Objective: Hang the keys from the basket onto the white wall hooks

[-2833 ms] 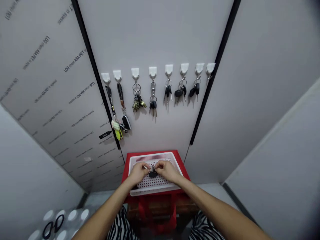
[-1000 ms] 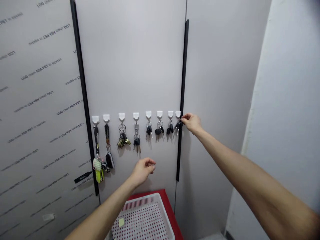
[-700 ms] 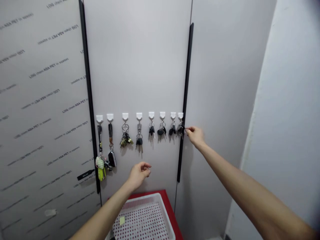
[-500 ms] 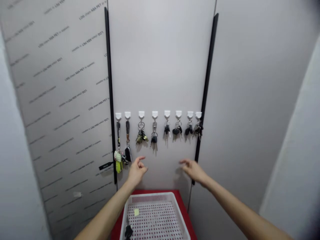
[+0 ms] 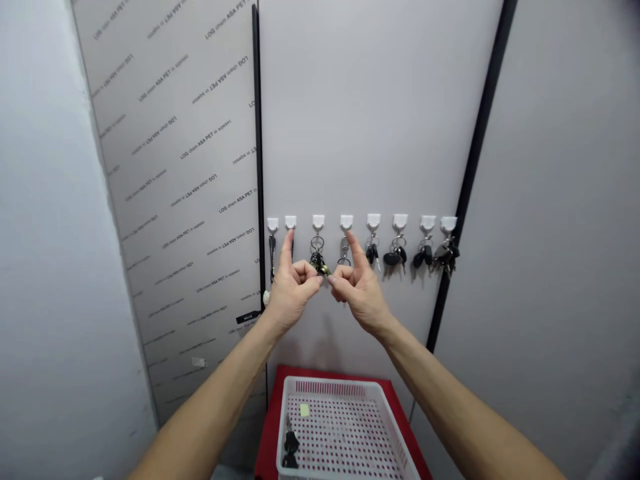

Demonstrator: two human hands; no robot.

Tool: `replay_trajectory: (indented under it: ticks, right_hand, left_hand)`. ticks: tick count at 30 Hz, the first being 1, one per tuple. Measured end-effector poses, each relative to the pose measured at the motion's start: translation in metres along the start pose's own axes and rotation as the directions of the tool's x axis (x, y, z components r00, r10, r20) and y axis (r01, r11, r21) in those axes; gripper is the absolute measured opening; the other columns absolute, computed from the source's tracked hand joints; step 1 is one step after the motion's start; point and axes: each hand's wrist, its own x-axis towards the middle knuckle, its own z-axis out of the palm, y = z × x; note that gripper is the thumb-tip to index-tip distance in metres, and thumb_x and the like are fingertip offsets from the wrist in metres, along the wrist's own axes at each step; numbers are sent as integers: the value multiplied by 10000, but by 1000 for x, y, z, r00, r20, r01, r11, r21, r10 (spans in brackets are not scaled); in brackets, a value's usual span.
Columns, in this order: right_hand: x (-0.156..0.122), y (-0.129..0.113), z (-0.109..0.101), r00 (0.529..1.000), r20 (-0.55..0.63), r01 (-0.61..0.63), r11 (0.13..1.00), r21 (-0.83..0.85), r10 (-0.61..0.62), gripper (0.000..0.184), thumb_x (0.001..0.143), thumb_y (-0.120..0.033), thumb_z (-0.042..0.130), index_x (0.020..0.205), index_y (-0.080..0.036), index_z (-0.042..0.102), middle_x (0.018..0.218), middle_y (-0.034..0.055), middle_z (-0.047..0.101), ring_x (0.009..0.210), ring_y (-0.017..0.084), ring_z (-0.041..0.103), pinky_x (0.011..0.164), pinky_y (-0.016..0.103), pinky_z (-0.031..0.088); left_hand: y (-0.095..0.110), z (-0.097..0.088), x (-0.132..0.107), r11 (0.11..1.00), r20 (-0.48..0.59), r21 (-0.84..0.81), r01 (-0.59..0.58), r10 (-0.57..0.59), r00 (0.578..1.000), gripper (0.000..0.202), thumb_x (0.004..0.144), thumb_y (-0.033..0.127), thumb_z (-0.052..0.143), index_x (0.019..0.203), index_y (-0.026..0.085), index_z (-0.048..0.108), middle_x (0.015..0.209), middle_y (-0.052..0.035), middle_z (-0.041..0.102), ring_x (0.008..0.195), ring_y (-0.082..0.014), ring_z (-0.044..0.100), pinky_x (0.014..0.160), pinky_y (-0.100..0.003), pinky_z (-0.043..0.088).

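Both my hands are raised in front of a row of white wall hooks, index fingers stretched upward and other fingers curled. My left hand (image 5: 290, 290) has its index fingertip just at the second hook (image 5: 291, 221) and partly covers the dark strap hanging there. The index finger of my right hand (image 5: 365, 293) points to the fourth hook (image 5: 347, 221), in front of its key ring (image 5: 344, 261). Between the hands a bunch of brass-coloured keys (image 5: 319, 260) hangs from the third hook (image 5: 319, 221), the thumbs near its lower end. Neither hand holds anything.
Black-headed key bunches (image 5: 395, 257) hang on the hooks to the right. A white perforated basket (image 5: 337, 387) stands below on a red surface (image 5: 270, 413), holding black keys (image 5: 291, 443) and a yellow slip (image 5: 305, 410). Black vertical strips (image 5: 259, 147) flank the panel.
Both hands have risen toward the hooks and come closer together, index fingers now pointing up. The view has shifted, so the hooks and basket appear farther right.
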Motion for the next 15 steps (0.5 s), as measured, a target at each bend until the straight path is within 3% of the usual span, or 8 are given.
replay_trajectory:
  ticks: [2,4,5,8,10,13,15]
  right_hand:
    - [-1,10,0,1000,1,-22,999,-41,22,669,646,-162,434,1189,-279,61,454,-92,332,394,48,307,399,178,294]
    - [0,23,-3,997,-36,-77,987,-138,73,604,638,-176,434,1176,-235,167,471,-81,362,405,48,327,413,187,313]
    - [1,30,-6,992,-86,-113,972,-204,97,552,630,-187,438,1149,-200,250,499,-64,398,424,51,352,433,199,333]
    - [8,51,-13,954,-288,-195,906,-375,86,416,607,-230,449,1007,-117,439,695,34,512,581,93,462,569,258,388]
    - [16,61,-11,940,-339,-197,881,-430,45,406,606,-263,444,981,-107,460,835,86,523,723,136,489,663,293,385]
    - [31,70,1,948,-318,-180,832,-525,5,422,608,-294,437,994,-127,446,921,103,513,840,180,471,733,326,357]
    - [40,75,9,948,-318,-198,776,-599,-4,391,596,-302,446,956,-150,463,883,91,530,823,195,476,722,338,353]
  left_hand:
    - [-11,-7,1,997,-17,71,8,-7,1000,738,596,126,482,1175,268,46,502,89,361,435,-23,339,465,-146,304]
    - [-28,-19,3,978,-136,207,33,-4,991,684,592,148,486,1162,257,123,540,75,401,471,-33,379,506,-159,331]
    - [-38,-28,4,955,-234,290,65,4,972,653,585,159,493,1147,245,173,590,58,435,515,-43,409,543,-171,345]
    - [-69,-51,11,834,-516,483,265,26,856,588,551,194,526,1085,196,280,864,-33,476,753,-105,456,671,-219,353]
    - [-84,-57,16,748,-548,545,379,-25,836,597,527,226,552,1064,178,295,951,-70,461,840,-143,447,701,-247,349]
    - [-95,-50,24,624,-500,618,477,-156,852,564,515,280,565,1015,184,323,820,-55,529,771,-168,493,662,-279,361]
    - [-96,-42,29,575,-503,636,515,-198,841,435,542,278,534,936,189,373,729,-39,543,714,-176,510,629,-289,363]
